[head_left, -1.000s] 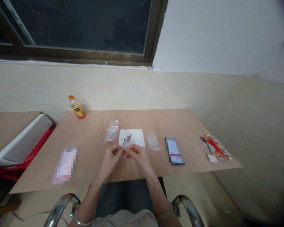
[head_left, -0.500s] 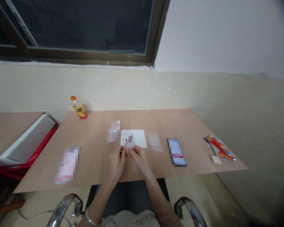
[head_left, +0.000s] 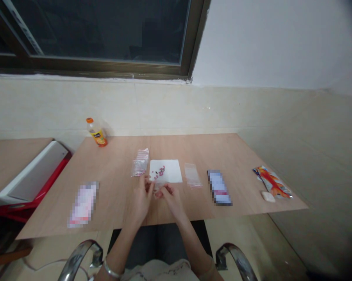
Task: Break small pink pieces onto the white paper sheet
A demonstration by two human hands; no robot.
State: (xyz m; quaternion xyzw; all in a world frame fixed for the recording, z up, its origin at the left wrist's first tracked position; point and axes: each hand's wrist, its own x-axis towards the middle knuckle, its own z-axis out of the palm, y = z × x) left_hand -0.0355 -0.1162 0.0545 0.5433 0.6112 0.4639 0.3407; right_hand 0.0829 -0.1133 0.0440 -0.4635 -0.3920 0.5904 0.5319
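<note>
Small clear bag (head_left: 157,187) partly hidden

The right hand (head_left: 173,198) pinches it at the near edge of the white paper (head_left: 173,171), its contents too blurred to tell; whether the left hand (head_left: 141,198) grips too, I cannot tell. Dark-flecked pink pieces (head_left: 161,171) lie on the paper. Stacked bags (head_left: 140,163) beside it look indistinct inside; a bottle (head_left: 98,137) shows orange at its base

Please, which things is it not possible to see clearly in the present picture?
All in the head view:
- What lies between the left hand and the right hand: partly covered by them, too small.
- Pink pieces on the white paper: too small to count surely.
- Phone screen: pixelated.
- Pale pink item: pixelated.
- Window: cut off by the top edge.
</note>
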